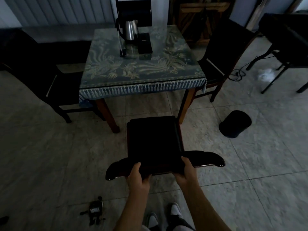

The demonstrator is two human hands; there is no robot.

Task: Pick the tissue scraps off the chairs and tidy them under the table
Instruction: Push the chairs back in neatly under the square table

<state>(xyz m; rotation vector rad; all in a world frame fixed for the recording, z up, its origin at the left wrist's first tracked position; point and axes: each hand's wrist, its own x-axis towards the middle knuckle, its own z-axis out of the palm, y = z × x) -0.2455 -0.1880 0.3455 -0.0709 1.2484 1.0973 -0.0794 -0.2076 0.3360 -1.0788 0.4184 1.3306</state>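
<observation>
A dark wooden chair stands in front of me, its seat facing the table with the patterned blue cloth. My left hand grips the chair's curved top rail left of the middle. My right hand grips the same rail on the right. The seat looks bare; the room is dim and I see no tissue scrap on it. More dark chairs stand at the table's left, right and far side.
A steel kettle and a dark box stand on the table. A black bin sits on the tiled floor to the right. White crumpled stuff lies under a dark stand at the far right. Small dark debris lies by my feet.
</observation>
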